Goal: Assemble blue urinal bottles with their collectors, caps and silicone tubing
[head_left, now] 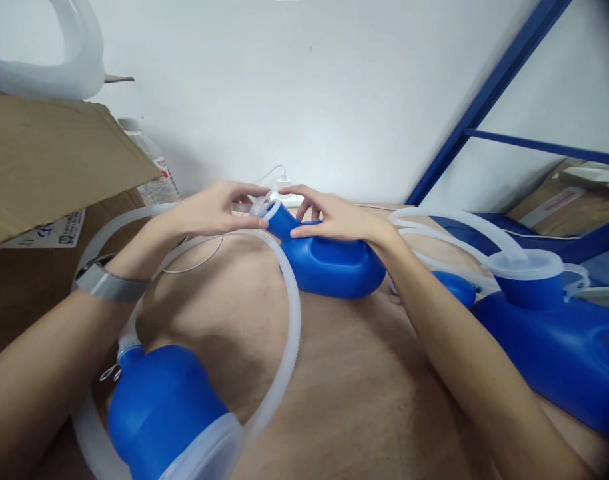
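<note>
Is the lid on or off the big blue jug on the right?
On: the translucent lid covers the neck of the blue jug, and a whitish hose rises from its top. I can't tell how tight.

A glossy blue plastic bottle with a moulded handle recess (334, 267) lies lengthwise on a brown tabletop (334, 373), its short neck slanting up to the left. The neck ends in a pale rim, at least partly uncovered. A translucent, whitish plastic cap (260, 204) sits tilted just beside that rim; whether they touch is unclear. A translucent white ribbed hose (112, 224) arcs leftward, its joint to the cap hidden.
</note>
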{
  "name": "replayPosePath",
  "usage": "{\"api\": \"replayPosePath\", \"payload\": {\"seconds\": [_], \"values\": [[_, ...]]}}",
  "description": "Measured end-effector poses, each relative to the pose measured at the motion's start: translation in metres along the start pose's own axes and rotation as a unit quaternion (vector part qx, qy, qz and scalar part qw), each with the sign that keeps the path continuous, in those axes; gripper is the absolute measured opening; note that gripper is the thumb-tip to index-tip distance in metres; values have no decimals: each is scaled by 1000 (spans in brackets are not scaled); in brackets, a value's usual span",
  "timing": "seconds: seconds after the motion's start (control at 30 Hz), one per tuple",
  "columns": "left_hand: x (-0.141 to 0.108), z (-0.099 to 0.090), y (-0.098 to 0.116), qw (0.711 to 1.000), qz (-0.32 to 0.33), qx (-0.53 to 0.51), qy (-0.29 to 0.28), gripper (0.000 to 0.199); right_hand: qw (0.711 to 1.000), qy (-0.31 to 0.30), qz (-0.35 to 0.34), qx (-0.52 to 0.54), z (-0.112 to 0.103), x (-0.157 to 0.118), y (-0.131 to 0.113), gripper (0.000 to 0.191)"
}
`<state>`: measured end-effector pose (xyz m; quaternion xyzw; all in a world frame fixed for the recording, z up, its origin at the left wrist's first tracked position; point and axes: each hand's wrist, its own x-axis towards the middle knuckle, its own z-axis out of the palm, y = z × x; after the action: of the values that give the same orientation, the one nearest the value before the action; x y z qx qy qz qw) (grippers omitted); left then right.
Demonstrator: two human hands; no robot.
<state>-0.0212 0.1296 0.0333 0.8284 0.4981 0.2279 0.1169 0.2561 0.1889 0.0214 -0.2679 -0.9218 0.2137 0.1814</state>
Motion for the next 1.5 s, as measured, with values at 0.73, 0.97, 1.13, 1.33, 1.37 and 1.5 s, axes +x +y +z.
{"api": "replayPosePath", "payload": {"seconds": [0.73, 0.97, 1.13, 1.33, 1.37, 1.5], "values": [[-1, -4, 31, 973, 72, 218, -25, 63, 999, -19, 27, 13, -2, 1, -13, 49], [-7, -8, 28, 974, 63, 213, -53, 70, 998, 6, 25, 52, 1, -2, -8, 70], [-7, 0, 27, 967, 85, 238, -11, 77, 998, 23, 5, 56, 3, -4, -9, 67], [-9, 5, 32, 949, 76, 306, -29, 88, 999, 2, -20, 32, 1, -5, -7, 65], [-10, 6, 34, 947, 82, 308, -28, 88, 999, -7, -24, 26, 1, -4, -6, 65], [-12, 9, 40, 937, 81, 337, -31, 89, 998, -25, -59, 9, 2, -3, -3, 68]]}}
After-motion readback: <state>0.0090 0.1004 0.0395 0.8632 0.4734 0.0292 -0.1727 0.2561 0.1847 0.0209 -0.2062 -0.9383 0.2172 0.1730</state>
